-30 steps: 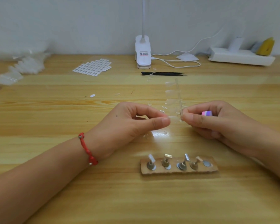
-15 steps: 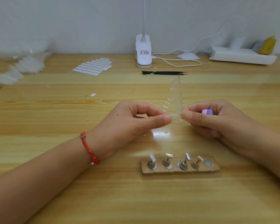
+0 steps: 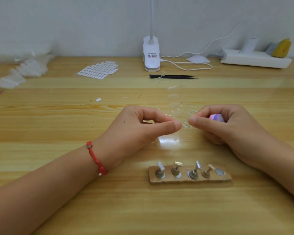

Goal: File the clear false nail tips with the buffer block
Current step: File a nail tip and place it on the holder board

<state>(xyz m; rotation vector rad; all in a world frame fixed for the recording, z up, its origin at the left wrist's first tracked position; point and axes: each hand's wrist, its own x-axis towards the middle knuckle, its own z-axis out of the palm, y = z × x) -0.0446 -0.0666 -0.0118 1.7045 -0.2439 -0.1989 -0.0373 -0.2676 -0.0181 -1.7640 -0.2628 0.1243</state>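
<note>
Beyond the cardboard stand (image 3: 190, 174), your left hand (image 3: 143, 128) and right hand (image 3: 227, 128) each pinch one side of the strip of clear nail tips (image 3: 178, 112), holding it above the bench (image 3: 159, 211). Your right hand's curled fingers also hold the buffer block (image 3: 215, 118).

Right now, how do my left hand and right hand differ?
The left hand pinches only the clear strip of false nail tips; the right hand also holds the pink and purple buffer block. The left wrist bears a red cord bracelet; the right has none. Both pinch the strip.
</note>
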